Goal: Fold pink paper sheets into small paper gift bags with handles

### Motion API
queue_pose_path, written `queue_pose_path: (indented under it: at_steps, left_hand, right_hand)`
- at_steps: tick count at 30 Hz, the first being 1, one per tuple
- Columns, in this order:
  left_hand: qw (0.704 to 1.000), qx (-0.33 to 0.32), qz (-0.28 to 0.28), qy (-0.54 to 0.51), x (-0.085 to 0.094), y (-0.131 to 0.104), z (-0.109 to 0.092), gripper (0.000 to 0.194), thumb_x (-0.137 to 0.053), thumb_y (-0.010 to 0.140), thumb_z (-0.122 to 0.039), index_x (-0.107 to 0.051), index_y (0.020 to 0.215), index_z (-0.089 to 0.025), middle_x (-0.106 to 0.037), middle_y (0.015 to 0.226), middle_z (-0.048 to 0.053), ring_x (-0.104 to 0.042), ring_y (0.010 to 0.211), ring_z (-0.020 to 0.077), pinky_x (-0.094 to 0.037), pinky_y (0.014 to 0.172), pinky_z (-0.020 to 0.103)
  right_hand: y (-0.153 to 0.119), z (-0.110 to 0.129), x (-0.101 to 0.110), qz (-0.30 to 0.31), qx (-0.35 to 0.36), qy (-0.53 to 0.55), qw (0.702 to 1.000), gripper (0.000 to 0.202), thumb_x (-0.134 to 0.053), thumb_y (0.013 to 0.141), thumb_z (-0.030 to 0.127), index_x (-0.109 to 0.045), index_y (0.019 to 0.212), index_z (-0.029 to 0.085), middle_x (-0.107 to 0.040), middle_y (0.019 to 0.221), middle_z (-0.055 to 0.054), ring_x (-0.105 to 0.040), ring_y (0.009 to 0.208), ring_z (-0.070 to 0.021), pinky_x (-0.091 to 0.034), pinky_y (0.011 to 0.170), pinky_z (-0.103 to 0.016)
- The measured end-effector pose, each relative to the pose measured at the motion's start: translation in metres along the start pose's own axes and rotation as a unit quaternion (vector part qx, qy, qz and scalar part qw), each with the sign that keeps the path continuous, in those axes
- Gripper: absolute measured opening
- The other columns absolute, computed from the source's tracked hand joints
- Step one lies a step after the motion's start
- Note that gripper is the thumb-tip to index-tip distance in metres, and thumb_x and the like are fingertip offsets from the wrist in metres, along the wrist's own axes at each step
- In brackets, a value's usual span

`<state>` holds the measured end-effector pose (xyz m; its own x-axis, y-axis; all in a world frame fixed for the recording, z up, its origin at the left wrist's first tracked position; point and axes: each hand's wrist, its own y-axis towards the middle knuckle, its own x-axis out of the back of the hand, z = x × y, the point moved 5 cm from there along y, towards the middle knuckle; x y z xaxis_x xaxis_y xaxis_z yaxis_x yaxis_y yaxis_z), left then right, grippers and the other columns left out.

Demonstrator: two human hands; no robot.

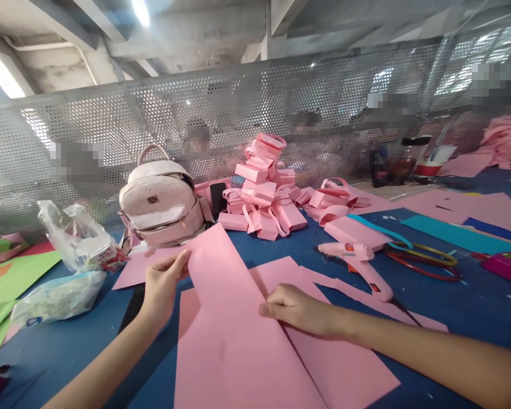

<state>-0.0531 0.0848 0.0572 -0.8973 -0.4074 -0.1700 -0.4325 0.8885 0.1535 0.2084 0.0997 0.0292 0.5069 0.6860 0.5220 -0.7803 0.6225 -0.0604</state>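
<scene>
A long pink sheet (234, 307) is raised off the blue table, its far end narrow and tilted up. My left hand (164, 281) pinches its far left edge between thumb and fingers. On its right edge, my right hand (292, 309) is closed, thumb on top and fingers curled. More flat pink sheets (349, 363) lie beneath and to the right. Beyond my right hand rests a pink glue gun (360, 264). A heap of folded pink paper boxes (259, 193) stands behind the sheet.
A pale backpack (162, 199) stands at the back left, near plastic bags (63, 295) and green paper (21, 278). Teal strips (455, 230) and a magenta tool (506, 267) lie right on the blue table (85, 358). Behind runs a perforated metal screen (153, 113).
</scene>
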Motion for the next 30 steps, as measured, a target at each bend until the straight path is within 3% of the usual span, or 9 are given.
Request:
queue_pose_path:
  at_steps: [6,13,17,25,27,30]
  left_hand:
    - [1.0,0.001,-0.015,-0.016,0.01,0.006,-0.001,0.034,-0.088,0.061,-0.045,-0.075,0.068,-0.014,-0.069,0.064,0.001,-0.061,0.058,0.0118,-0.052,0.058,0.022]
    - [0.998,-0.026,-0.044,-0.047,0.029,0.007,-0.016,0.03,-0.09,0.06,-0.039,-0.073,0.067,-0.015,-0.064,0.062,-0.003,-0.056,0.056,0.0071,-0.047,0.055,0.017]
    - [0.996,-0.031,-0.063,-0.058,0.034,0.008,-0.023,0.03,-0.091,0.059,-0.037,-0.075,0.07,-0.014,-0.068,0.065,-0.001,-0.058,0.059,0.0084,-0.048,0.057,0.019]
    - [0.991,-0.048,-0.1,-0.079,0.045,0.01,-0.035,0.031,-0.093,0.053,-0.034,-0.072,0.065,-0.014,-0.061,0.055,-0.005,-0.055,0.054,0.0063,-0.047,0.056,0.018]
    - [0.99,-0.052,-0.105,-0.082,0.047,0.011,-0.037,0.031,-0.093,0.053,-0.033,-0.069,0.061,-0.014,-0.057,0.052,-0.006,-0.053,0.052,0.0057,-0.046,0.054,0.017]
    - [0.988,-0.059,-0.117,-0.085,0.05,0.012,-0.039,0.033,-0.093,0.051,-0.033,-0.065,0.055,-0.014,-0.052,0.048,-0.007,-0.052,0.051,0.0055,-0.046,0.054,0.017]
  right_hand:
    - [-0.001,0.002,-0.002,0.007,0.006,0.001,1.0,0.059,-0.052,0.094,0.055,-0.02,0.057,0.022,-0.015,0.06,0.006,-0.017,0.054,-0.0096,-0.015,0.052,-0.029]
    - [-0.001,0.005,-0.004,0.044,0.016,-0.013,0.999,0.055,-0.06,0.09,0.036,-0.021,0.056,0.02,-0.015,0.06,0.006,-0.016,0.055,-0.0094,-0.014,0.051,-0.029]
    - [-0.002,0.006,-0.005,0.043,0.016,-0.019,0.999,0.052,-0.057,0.092,0.034,-0.022,0.057,0.02,-0.015,0.06,0.006,-0.017,0.055,-0.0096,-0.014,0.051,-0.029]
    - [-0.003,0.009,-0.007,0.058,0.033,-0.026,0.997,0.052,-0.061,0.089,0.035,-0.024,0.056,0.02,-0.016,0.06,0.006,-0.017,0.055,-0.009,-0.016,0.051,-0.027]
    - [-0.004,0.009,-0.009,0.065,0.037,-0.025,0.997,0.049,-0.063,0.088,0.034,-0.03,0.053,0.019,-0.021,0.056,0.007,-0.021,0.053,-0.0083,-0.018,0.051,-0.026]
    - [-0.007,0.009,-0.012,0.082,0.046,-0.02,0.995,0.039,-0.059,0.09,0.03,-0.052,0.054,0.017,-0.044,0.051,0.005,-0.042,0.055,-0.0102,-0.031,0.057,-0.024]
